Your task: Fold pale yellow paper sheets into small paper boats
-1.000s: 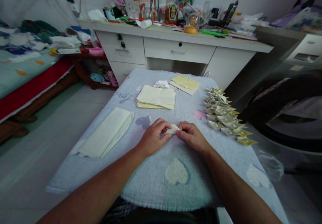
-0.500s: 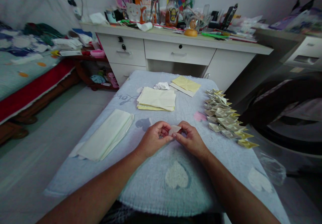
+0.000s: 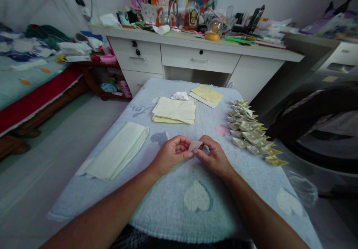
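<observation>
Between my two hands is a small folded piece of pale paper (image 3: pixel 195 145), held just above the cloth-covered table (image 3: pixel 167 215). My left hand (image 3: pixel 175 150) pinches its left side with thumb and fingers. On the other side, my right hand (image 3: pixel 212 152) grips the paper's right edge, thumb in front. Some of the fingertips are hidden behind the paper. To the right stand rows of folded paper boats (image 3: pixel 251 131), in whitish and yellow paper. Beyond my hands lies a stack of cream and yellow sheets (image 3: pixel 175 109).
A larger folded stack of pale paper (image 3: pixel 119 152) lies at the left. Yellow and white sheets (image 3: pixel 207 93) and a crumpled white tissue (image 3: pixel 180 96) are at the far end. Behind stands a cluttered white desk (image 3: pixel 195 56); a washing machine (image 3: pixel 335 66) is at right.
The folded paper has tilted slightly and shows a little more of its face. Both hands keep their grip and have barely moved.
</observation>
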Action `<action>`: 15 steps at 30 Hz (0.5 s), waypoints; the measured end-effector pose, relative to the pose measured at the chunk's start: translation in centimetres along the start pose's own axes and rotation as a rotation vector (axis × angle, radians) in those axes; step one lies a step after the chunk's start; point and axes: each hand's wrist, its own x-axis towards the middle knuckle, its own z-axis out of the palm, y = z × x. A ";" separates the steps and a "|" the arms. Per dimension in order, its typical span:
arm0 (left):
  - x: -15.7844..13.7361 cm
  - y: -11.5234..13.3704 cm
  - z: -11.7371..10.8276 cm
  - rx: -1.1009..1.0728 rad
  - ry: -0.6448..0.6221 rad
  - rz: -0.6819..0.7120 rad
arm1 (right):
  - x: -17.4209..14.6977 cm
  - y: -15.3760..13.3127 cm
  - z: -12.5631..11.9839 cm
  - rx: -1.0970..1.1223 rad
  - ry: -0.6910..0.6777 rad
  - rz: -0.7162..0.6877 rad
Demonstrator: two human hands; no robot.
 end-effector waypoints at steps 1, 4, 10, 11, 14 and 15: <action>0.0 0.1 0.0 0.018 0.007 0.006 | 0.0 0.0 0.0 0.000 0.006 0.006; -0.1 0.1 0.1 0.100 0.035 0.027 | -0.2 0.0 0.3 0.036 0.050 0.049; 0.0 -0.1 0.3 0.128 0.092 0.024 | -0.4 -0.2 1.0 0.049 0.079 -0.030; 0.1 -0.2 0.3 0.116 0.107 0.005 | -0.4 -0.3 1.1 0.018 0.070 -0.061; 0.3 0.0 0.3 0.026 0.125 -0.036 | -0.3 -0.5 1.0 -0.076 0.041 -0.143; 0.3 0.1 0.3 -0.019 0.125 -0.041 | -0.3 -0.5 1.0 -0.103 0.029 -0.163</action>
